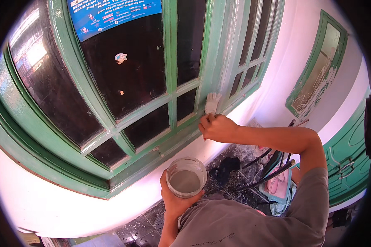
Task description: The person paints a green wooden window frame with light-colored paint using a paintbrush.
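My right hand (216,126) grips a paintbrush (212,103) whose pale bristles press against the lower part of the green window frame (171,61), near a whitish vertical post. My left hand (173,201) holds a small round tub (186,178) of greyish-white paint from below, close to my chest. The tub is upright and open at the top. My grey shirt fills the lower right.
Dark glass panes fill the green frame, with a blue poster (111,14) at the top and a small sticker (120,58) below it. A white wall runs under the sill. Black rods and a pink thing (276,179) lie on the speckled floor at right, near a green door (348,164).
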Demonstrator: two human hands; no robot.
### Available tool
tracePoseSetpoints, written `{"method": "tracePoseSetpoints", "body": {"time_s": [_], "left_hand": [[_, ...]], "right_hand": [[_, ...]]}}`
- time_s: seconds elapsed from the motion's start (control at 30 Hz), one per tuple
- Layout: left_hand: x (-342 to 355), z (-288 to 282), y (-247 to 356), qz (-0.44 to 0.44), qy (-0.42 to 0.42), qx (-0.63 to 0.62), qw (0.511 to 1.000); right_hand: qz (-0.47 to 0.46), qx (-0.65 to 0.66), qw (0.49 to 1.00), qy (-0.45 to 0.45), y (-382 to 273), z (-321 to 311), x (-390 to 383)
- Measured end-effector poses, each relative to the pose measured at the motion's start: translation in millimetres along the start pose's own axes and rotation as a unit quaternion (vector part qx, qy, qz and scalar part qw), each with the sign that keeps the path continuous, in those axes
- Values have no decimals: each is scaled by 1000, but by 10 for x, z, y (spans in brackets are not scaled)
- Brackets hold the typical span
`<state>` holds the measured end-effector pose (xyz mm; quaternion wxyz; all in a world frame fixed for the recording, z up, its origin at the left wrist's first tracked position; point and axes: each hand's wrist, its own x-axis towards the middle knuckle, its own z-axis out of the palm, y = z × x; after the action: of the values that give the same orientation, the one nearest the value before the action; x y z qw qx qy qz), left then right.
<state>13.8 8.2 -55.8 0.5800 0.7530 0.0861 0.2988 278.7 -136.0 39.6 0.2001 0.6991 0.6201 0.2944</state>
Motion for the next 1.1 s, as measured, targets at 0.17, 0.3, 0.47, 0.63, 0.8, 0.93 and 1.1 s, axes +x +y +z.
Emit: {"method": "tracePoseSetpoints", "body": {"time_s": [0.17,0.3,0.47,0.63,0.8,0.93,1.1], "left_hand": [[21,2,58,-4,0,-39,999],[19,0,46,3,-14,-27,1000],[25,5,75,11,-20,-15,1000],[13,-4,41,8,-20,-19,1000],[49,7,92,7,-16,-2,1000],[80,41,67,2,-23,-2,1000],[112,167,22,6,-38,-14,999]], "right_hand": [[7,4,1000,20,-111,150,-43],[16,30,999,12,-218,219,-87],[32,70,997,-12,-353,197,-146],[94,245,964,-44,-280,57,-144],[187,285,940,26,386,-150,-135],[207,386,893,102,1075,-664,-140],[246,389,880,116,1872,-1566,-162]]}}
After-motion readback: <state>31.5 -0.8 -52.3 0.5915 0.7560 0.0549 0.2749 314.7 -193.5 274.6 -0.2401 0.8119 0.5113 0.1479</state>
